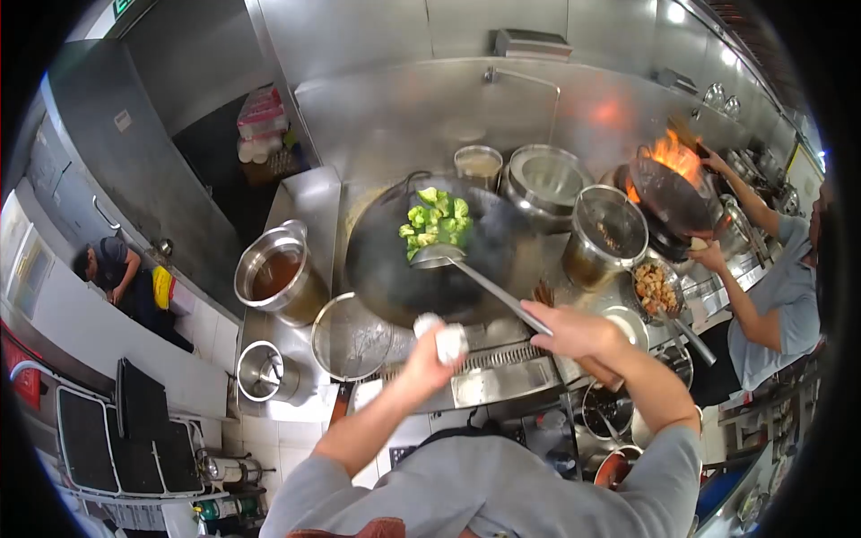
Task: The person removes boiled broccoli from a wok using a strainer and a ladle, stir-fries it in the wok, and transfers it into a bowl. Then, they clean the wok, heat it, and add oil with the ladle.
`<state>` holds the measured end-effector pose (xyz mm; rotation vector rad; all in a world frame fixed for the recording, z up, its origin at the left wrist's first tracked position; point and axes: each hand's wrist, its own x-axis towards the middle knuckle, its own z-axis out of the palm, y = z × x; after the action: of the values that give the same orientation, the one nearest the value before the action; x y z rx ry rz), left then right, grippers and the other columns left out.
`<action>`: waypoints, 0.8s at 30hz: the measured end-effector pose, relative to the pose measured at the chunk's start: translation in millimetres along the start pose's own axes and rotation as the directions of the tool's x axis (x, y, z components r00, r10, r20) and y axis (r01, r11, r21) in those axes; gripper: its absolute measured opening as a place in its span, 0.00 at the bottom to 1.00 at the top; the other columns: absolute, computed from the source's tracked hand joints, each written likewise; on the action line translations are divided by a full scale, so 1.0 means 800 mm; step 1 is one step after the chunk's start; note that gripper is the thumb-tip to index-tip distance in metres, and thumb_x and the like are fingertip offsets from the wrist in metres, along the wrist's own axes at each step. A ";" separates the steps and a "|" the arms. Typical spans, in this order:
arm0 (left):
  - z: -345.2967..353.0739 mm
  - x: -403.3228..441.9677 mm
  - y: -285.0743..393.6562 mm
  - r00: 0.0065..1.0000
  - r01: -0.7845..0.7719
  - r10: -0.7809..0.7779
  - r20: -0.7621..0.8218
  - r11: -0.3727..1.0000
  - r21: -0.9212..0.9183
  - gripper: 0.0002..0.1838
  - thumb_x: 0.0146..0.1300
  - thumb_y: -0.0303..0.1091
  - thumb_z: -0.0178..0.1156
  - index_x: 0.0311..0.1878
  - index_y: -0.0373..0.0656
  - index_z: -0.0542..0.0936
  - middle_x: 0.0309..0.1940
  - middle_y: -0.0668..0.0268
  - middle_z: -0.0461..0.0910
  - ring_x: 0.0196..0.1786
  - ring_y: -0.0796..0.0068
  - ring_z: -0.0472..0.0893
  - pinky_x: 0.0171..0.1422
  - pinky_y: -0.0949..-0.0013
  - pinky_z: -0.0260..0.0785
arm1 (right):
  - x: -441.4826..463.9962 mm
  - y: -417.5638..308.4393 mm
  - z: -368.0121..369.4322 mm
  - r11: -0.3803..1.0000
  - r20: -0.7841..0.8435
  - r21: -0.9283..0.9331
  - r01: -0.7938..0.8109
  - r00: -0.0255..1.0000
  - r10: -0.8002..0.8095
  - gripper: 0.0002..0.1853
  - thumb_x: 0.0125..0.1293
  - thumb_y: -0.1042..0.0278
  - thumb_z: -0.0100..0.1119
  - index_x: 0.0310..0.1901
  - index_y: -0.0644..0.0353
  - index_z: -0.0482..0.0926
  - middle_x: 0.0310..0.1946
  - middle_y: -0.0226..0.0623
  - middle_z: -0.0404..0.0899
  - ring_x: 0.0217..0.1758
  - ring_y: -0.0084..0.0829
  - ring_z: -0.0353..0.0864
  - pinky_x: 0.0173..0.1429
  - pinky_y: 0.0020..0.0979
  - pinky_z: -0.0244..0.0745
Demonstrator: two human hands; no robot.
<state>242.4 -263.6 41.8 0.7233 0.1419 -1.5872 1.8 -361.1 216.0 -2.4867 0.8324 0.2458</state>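
Note:
A large dark wok (377, 269) stands on the range in front of me, with green broccoli florets (437, 215) on its far side. My right hand (574, 332) is wrapped round the handle of a long metal ladle (493, 291). The ladle's bowl rests or hovers at the near edge of the broccoli; I cannot tell which. My left hand (430, 359) is closed on a bunched white cloth (451, 343) at the wok's near rim. Whether the cloth touches the rim is not clear.
Left of the wok stand a steel pot of brown liquid (278, 276), a wire strainer (350, 336) and a steel container (262, 372). Steel pots (605, 238) stand right. Beyond, a co-worker (771, 296) tilts a flaming wok (673, 197). Another person (112, 269) is at far left.

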 end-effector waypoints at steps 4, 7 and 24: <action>0.010 0.049 0.062 1.000 0.016 -0.019 0.022 0.993 0.113 0.12 0.68 0.44 0.47 0.39 0.48 0.75 0.32 0.66 0.79 0.32 0.64 0.79 0.24 0.71 0.69 | 0.031 0.013 0.012 1.000 -0.013 -0.006 -0.001 1.000 0.001 0.33 0.64 0.63 0.57 0.68 0.61 0.56 0.43 0.59 0.79 0.47 0.55 0.79 0.52 0.46 0.72; -0.029 0.037 -0.003 0.998 0.018 -0.028 0.053 0.985 0.174 0.08 0.67 0.40 0.47 0.40 0.50 0.73 0.32 0.67 0.79 0.32 0.66 0.79 0.26 0.66 0.70 | 0.054 0.029 0.037 0.998 -0.129 0.056 0.028 0.991 -0.021 0.34 0.64 0.64 0.57 0.68 0.63 0.55 0.39 0.60 0.79 0.43 0.57 0.79 0.48 0.47 0.73; 0.014 0.024 0.071 0.999 0.042 -0.042 0.000 0.997 0.061 0.02 0.65 0.34 0.52 0.38 0.50 0.72 0.29 0.68 0.77 0.35 0.69 0.77 0.33 0.64 0.72 | -0.022 0.018 0.031 0.984 -0.027 0.173 0.044 0.999 -0.040 0.34 0.64 0.64 0.59 0.69 0.57 0.57 0.46 0.55 0.79 0.47 0.53 0.79 0.52 0.44 0.73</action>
<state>291.5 -295.4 59.0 0.7714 0.1083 -1.6376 -21.1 -349.4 194.5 -2.3455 0.7759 0.1234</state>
